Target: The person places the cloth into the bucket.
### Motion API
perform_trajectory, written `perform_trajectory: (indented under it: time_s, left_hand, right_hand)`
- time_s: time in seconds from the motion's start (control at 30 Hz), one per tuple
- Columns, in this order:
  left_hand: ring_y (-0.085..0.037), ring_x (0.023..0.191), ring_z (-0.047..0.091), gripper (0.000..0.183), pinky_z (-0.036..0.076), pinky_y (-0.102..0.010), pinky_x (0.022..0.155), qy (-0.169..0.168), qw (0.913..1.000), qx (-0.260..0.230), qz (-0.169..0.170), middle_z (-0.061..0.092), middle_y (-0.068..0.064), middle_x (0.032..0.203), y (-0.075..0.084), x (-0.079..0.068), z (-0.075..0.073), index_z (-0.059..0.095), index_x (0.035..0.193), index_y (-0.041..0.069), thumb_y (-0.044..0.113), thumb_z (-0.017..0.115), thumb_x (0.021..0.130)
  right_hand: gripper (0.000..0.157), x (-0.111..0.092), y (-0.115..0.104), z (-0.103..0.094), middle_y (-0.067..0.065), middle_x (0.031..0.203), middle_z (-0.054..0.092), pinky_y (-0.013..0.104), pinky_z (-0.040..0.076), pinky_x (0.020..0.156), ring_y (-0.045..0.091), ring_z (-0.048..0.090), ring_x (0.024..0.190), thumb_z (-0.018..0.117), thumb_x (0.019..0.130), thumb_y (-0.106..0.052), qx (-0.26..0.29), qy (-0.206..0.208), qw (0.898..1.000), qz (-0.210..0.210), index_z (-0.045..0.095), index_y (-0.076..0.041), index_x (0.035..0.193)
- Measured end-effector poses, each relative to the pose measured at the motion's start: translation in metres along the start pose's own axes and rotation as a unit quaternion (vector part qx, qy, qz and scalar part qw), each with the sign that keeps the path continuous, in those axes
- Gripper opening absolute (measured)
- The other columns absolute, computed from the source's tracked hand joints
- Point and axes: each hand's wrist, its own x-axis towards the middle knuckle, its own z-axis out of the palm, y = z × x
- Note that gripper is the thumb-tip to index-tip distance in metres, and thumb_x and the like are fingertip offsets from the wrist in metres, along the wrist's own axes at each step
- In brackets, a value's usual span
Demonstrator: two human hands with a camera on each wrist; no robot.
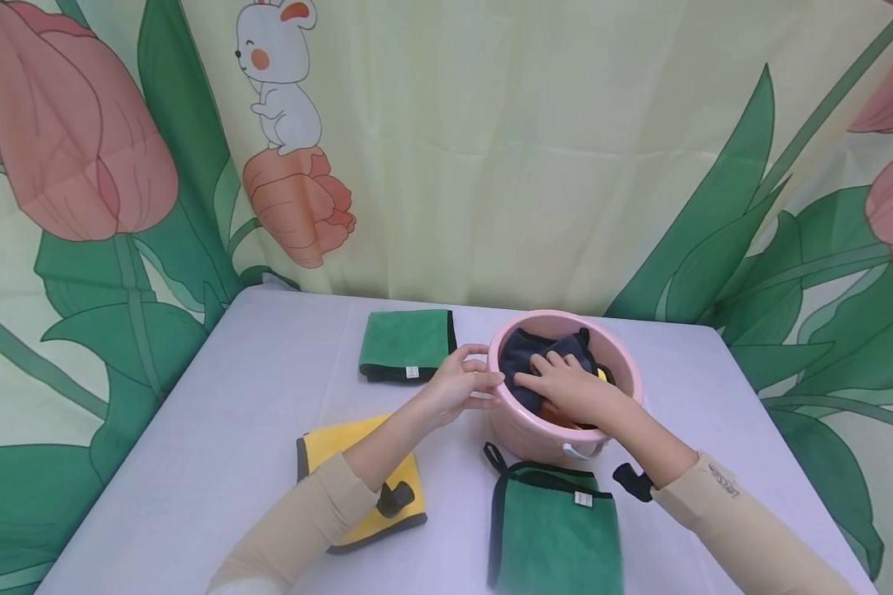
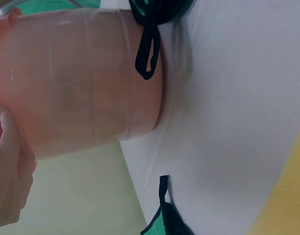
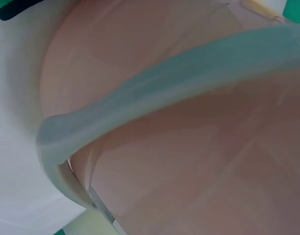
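Note:
A pink bucket [image 1: 524, 434] stands at the right of the table with folded cloths inside. On top lies a dark navy cloth [image 1: 517, 351]; beneath it a brown-orange cloth [image 1: 558, 416] and a bit of yellow show. My left hand [image 1: 457, 384] touches the bucket's left side near the rim with loosely bent fingers; in the left wrist view this hand [image 2: 10, 166] rests against the pink wall. Reaching inside over the far-right rim, my right hand [image 1: 576, 392] presses on the navy cloth with spread fingers. Only the bucket and its pale blue handle [image 3: 179, 78] fill the right wrist view.
One folded green cloth [image 1: 405, 339] lies left of the bucket at the back. Another green cloth [image 1: 558, 537] with a black loop is in front of it. Under my left forearm is a yellow cloth [image 1: 342, 438]. A printed curtain [image 1: 491, 165] hangs behind the table.

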Motion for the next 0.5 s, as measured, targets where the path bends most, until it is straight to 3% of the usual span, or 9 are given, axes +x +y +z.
perform_trajectory:
  time_s: [0.23,0.5]
  left_hand:
    - [-0.016,0.072,0.060,0.053,0.055,-0.033,0.070,0.000,1.0000,0.003,0.001,0.056,-0.007,0.087,-0.0015,0.0014,-0.0003,0.038,0.131,0.010,0.005,0.063,0.084]
    - [-0.016,0.072,0.060,0.054,0.055,-0.034,0.070,0.000,1.0000,0.000,0.000,0.056,-0.007,0.088,-0.0028,0.0024,-0.0002,0.037,0.132,0.011,0.005,0.063,0.084]
  right_hand:
    - [0.056,0.0010,-0.0013,0.0014,0.019,0.128,0.049,0.062,0.034,0.093,0.039,0.043,0.115,0.071,0.078,-0.024,-0.023,-0.027,0.999,-0.014,0.050,-0.017,0.130]
    - [0.053,0.0020,-0.0003,0.0031,0.016,0.121,0.052,0.058,0.038,0.091,0.034,0.046,0.108,0.072,0.077,-0.026,-0.056,-0.024,0.998,-0.032,0.051,-0.017,0.125]
